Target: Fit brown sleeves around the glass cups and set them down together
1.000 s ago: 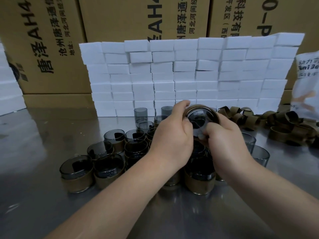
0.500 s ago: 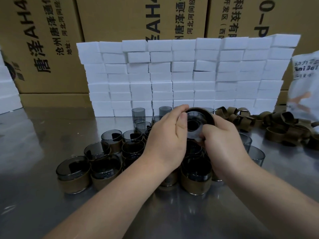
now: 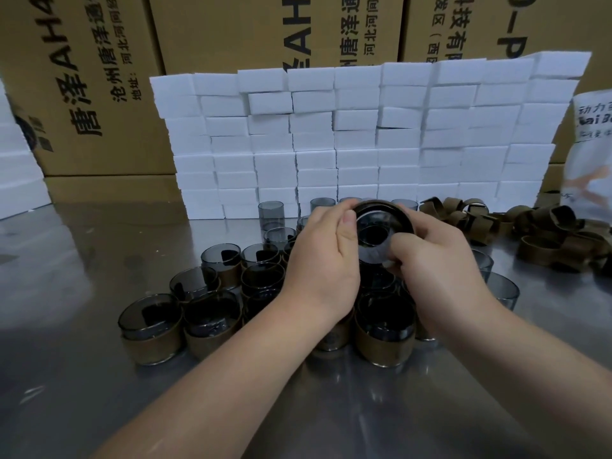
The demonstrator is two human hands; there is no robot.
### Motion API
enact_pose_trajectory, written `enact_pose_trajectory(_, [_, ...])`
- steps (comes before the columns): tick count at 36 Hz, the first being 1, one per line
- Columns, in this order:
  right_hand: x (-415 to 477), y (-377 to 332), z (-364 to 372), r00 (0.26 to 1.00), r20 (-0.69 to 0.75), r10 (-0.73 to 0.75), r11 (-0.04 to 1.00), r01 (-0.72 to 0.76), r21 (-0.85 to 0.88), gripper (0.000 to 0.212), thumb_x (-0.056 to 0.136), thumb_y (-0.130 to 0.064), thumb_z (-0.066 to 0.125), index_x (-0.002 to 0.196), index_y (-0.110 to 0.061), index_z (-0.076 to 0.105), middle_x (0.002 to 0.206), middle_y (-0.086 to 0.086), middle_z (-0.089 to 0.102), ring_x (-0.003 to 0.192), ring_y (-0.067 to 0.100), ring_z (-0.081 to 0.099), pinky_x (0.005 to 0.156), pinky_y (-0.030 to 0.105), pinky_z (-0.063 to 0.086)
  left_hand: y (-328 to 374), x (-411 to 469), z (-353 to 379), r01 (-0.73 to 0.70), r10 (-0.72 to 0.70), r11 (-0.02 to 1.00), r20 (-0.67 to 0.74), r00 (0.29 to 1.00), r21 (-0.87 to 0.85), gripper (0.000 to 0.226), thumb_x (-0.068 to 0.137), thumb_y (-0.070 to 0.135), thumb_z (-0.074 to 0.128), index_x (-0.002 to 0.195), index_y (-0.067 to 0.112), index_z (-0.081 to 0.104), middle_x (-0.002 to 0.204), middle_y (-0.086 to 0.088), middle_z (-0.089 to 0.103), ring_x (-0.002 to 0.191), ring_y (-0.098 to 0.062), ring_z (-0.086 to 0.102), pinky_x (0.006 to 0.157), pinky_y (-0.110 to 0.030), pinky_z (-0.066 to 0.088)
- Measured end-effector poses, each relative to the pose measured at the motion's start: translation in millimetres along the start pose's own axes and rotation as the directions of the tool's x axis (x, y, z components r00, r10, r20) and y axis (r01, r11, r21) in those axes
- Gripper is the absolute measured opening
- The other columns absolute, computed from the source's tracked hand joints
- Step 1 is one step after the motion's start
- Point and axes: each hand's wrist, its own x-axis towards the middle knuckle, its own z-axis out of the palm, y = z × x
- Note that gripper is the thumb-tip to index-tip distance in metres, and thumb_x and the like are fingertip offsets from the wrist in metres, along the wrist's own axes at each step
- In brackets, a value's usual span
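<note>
1. Stretching across the foreground is a brushed metal table (image 3: 82, 376), dully reflective; behind it stand printed cardboard cartons (image 3: 99, 94), and against them a wall of stacked white foam blocks (image 3: 331, 144); a white printed bag (image 3: 592, 154) stands at the right edge.
2. Loose brown sleeves (image 3: 546, 233) lie heaped on the table to the right, in front of the blocks.
3. Sleeved cups (image 3: 152, 329) stand upright in a tight cluster at centre-left, partly under the forearms; dark patches show through their smoky glass, and I cannot tell what they are; bare cups (image 3: 271, 215) stand behind the cluster, with more at its right.
4. The left hand (image 3: 321, 260) and right hand (image 3: 440, 260) both grip one glass cup (image 3: 374, 233), held above the cluster and tilted with one end toward the camera; their fingers curl round the brown sleeve (image 3: 384, 206) that wraps its wall.
</note>
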Motion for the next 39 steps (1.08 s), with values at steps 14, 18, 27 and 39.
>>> enact_pose_trajectory(14, [-1,1,3,0.992,-0.129,0.018,0.999,-0.024,-0.047,0.065,0.055,-0.025,0.058,0.119,-0.018,0.054,0.099,-0.002,0.068,0.090,0.015,0.068,0.087,0.045,0.054,2,-1,0,0.092,-0.092,0.990,0.011,0.996,-0.103,0.063,0.087,0.048,0.021,0.128,0.013,0.054,0.121,-0.003,0.062,0.116,-0.013,0.053,0.101,-0.037,0.042])
enact_pose_trajectory(18, [-5,0,3,0.992,-0.125,0.018,0.997,-0.027,-0.067,0.064,0.056,-0.029,0.061,0.119,-0.019,0.054,0.096,-0.004,0.068,0.089,0.012,0.067,0.085,0.040,0.055,0,-1,0,0.145,-0.136,0.978,0.065,0.989,-0.152,0.066,0.086,0.051,0.020,0.130,0.015,0.053,0.122,-0.001,0.061,0.118,-0.012,0.053,0.103,-0.036,0.040])
enact_pose_trajectory(27, [-12,-5,2,0.997,-0.057,-0.044,0.998,0.042,-0.036,0.069,0.056,-0.039,0.071,0.121,-0.023,0.055,0.095,-0.016,0.071,0.087,-0.003,0.067,0.076,0.021,0.052,1,1,1,0.243,-0.216,0.924,0.122,0.969,-0.294,0.092,0.067,0.071,0.020,0.131,0.012,0.051,0.130,-0.008,0.055,0.126,-0.021,0.047,0.108,-0.044,0.034])
enact_pose_trajectory(39, [-13,-2,3,0.994,0.068,-0.090,0.995,0.092,-0.034,0.102,0.056,-0.038,0.073,0.146,-0.023,0.029,0.100,-0.030,0.067,0.099,-0.013,0.059,0.086,0.014,0.047,3,-5,-3,0.163,-0.169,0.952,-0.003,0.986,-0.258,0.063,0.085,0.052,0.020,0.134,0.022,0.046,0.136,-0.002,0.050,0.128,-0.014,0.044,0.109,-0.040,0.033])
